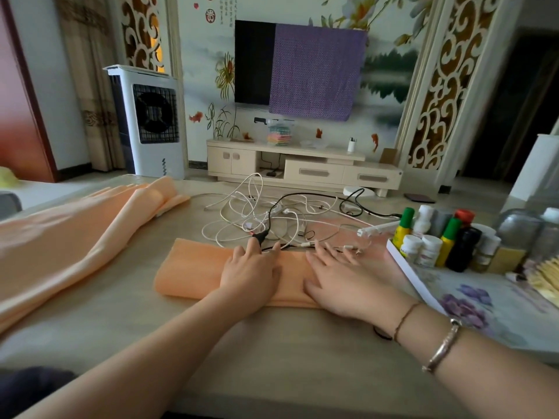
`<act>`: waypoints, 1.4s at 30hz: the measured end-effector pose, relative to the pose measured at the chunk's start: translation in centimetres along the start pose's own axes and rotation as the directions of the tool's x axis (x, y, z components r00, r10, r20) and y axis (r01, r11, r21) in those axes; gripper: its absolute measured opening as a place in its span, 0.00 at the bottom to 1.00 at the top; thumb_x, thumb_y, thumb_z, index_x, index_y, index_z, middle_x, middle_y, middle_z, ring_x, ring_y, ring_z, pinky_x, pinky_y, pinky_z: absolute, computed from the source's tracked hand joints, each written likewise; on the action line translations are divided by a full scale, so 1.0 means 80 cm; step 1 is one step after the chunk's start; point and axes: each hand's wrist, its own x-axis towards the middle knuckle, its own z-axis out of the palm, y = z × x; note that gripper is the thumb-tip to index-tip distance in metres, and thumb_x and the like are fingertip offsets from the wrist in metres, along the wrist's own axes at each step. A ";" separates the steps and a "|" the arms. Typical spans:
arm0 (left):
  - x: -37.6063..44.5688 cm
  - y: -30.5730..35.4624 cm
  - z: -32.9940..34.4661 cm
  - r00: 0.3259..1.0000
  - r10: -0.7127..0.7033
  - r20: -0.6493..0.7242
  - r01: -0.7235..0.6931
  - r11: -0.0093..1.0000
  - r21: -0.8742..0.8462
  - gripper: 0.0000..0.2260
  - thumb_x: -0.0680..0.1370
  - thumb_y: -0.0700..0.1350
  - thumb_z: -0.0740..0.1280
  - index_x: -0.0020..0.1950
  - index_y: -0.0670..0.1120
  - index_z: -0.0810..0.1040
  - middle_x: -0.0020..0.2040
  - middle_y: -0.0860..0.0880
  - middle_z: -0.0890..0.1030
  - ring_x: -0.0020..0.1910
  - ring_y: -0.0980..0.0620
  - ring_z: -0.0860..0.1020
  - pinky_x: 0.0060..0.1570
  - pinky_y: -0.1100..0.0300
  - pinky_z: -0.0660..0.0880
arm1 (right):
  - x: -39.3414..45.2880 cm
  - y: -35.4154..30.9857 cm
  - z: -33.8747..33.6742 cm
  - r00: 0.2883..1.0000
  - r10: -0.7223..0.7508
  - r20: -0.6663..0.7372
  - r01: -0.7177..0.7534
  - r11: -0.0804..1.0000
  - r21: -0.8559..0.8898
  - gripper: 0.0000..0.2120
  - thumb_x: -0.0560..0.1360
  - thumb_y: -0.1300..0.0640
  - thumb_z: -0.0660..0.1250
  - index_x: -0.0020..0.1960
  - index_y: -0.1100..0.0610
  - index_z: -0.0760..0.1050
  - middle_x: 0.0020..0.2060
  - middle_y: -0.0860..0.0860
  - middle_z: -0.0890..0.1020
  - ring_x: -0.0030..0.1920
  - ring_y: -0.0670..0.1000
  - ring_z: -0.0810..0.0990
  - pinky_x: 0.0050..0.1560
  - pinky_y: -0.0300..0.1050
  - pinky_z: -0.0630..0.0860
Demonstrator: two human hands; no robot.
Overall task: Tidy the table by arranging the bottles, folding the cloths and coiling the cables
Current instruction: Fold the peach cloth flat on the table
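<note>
Worktop (272, 343), pale wood grain, seen from above and behind the hands.

Folded cloth (193, 272): orange, a thick flat band lying crosswise at centre. Both hands on it. Left hand (249, 275) palm down, fingers laid fairly straight and reaching past the cloth's far edge to touch a black cable (357, 202) near its plug; gripping nothing. Right hand (335, 278) palm down, fingers spread flat on the cloth, holding nothing. Bracelets on the right wrist.

Second cloth (69, 234): same orange, unfolded, long, rumpled, running from the near left edge toward the far middle of the worktop.

White cables (242, 207): a loose tangle of several, mixed with the black one, just beyond the folded cloth; some ends trail over its far edge by the fingertips.

White tray (408, 267), right of the hands, long and shallow. In it, standing upright and packed close: two yellow bottles with green caps (449, 240), small white pill bottles (428, 249), a black bottle (462, 247) and a red-capped one behind. Labels unreadable. Clear jars (520, 228) stand just past the tray; cannot tell whether inside it.

Floral cover (472, 303) under the tray's right side.
</note>
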 end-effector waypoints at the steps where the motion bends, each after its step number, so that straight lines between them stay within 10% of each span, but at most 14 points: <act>1: 0.000 0.000 -0.001 1.000 0.001 0.024 -0.001 1.000 0.015 0.24 0.82 0.55 0.53 0.77 0.57 0.55 0.69 0.45 0.63 0.66 0.40 0.65 0.65 0.52 0.63 | 0.002 -0.007 -0.005 0.998 -0.051 -0.032 0.052 0.999 0.016 0.32 0.79 0.45 0.52 0.79 0.52 0.45 0.78 0.52 0.40 0.78 0.49 0.39 0.75 0.49 0.38; 10: 0.010 -0.069 -0.062 0.970 -0.181 -0.165 0.177 0.984 -0.036 0.18 0.80 0.49 0.60 0.69 0.48 0.68 0.66 0.43 0.69 0.65 0.40 0.66 0.60 0.49 0.68 | 0.007 -0.038 0.014 0.990 -0.135 0.033 0.127 0.975 0.182 0.29 0.81 0.45 0.46 0.79 0.50 0.43 0.78 0.49 0.43 0.78 0.47 0.41 0.75 0.47 0.41; 15: 0.005 -0.125 -0.084 0.850 -0.515 0.110 0.505 0.856 0.106 0.41 0.72 0.69 0.63 0.73 0.41 0.62 0.72 0.41 0.64 0.70 0.40 0.63 0.67 0.49 0.65 | 0.003 -0.040 0.015 0.990 -0.134 0.037 0.127 0.979 0.161 0.29 0.81 0.43 0.45 0.79 0.47 0.42 0.78 0.45 0.42 0.77 0.45 0.40 0.75 0.45 0.40; 29: -0.004 -0.105 -0.105 0.840 -0.469 0.275 0.531 0.815 -0.231 0.24 0.76 0.52 0.68 0.66 0.39 0.72 0.61 0.41 0.77 0.58 0.42 0.77 0.53 0.57 0.73 | -0.005 -0.045 0.013 0.989 -0.148 0.011 0.143 0.971 0.192 0.50 0.60 0.21 0.30 0.78 0.42 0.42 0.77 0.41 0.42 0.77 0.44 0.39 0.77 0.51 0.41; 31: -0.003 -0.102 -0.119 0.880 -0.412 0.238 0.474 0.722 -0.504 0.22 0.75 0.51 0.70 0.64 0.43 0.72 0.60 0.42 0.77 0.58 0.44 0.77 0.58 0.53 0.74 | -0.005 -0.044 0.015 0.988 -0.153 0.011 0.149 0.974 0.172 0.49 0.62 0.21 0.32 0.78 0.42 0.41 0.78 0.42 0.42 0.77 0.44 0.39 0.77 0.51 0.41; 34: -0.010 -0.090 -0.131 0.915 -0.304 0.266 0.359 0.314 -0.879 0.13 0.74 0.46 0.72 0.55 0.45 0.75 0.48 0.46 0.81 0.46 0.50 0.80 0.44 0.56 0.80 | -0.003 -0.044 0.014 0.987 -0.157 0.029 0.151 0.976 0.159 0.43 0.67 0.23 0.37 0.77 0.41 0.40 0.78 0.43 0.42 0.77 0.45 0.38 0.76 0.53 0.42; 38: -0.012 -0.061 -0.121 0.947 0.006 0.322 0.322 -0.063 -0.945 0.04 0.77 0.43 0.67 0.47 0.42 0.77 0.37 0.46 0.83 0.35 0.52 0.82 0.37 0.60 0.81 | -0.002 -0.041 0.011 0.978 -0.191 -0.078 0.206 0.928 0.310 0.30 0.78 0.33 0.45 0.77 0.43 0.55 0.77 0.45 0.59 0.77 0.49 0.52 0.74 0.51 0.51; 42: -0.008 -0.026 -0.094 0.940 0.152 0.305 0.311 -0.016 -0.950 0.15 0.77 0.53 0.65 0.55 0.43 0.77 0.49 0.44 0.82 0.48 0.48 0.81 0.47 0.57 0.80 | 0.003 -0.027 -0.001 0.942 0.237 -0.236 0.118 0.423 0.898 0.21 0.83 0.47 0.50 0.56 0.54 0.79 0.56 0.53 0.81 0.56 0.49 0.78 0.53 0.38 0.69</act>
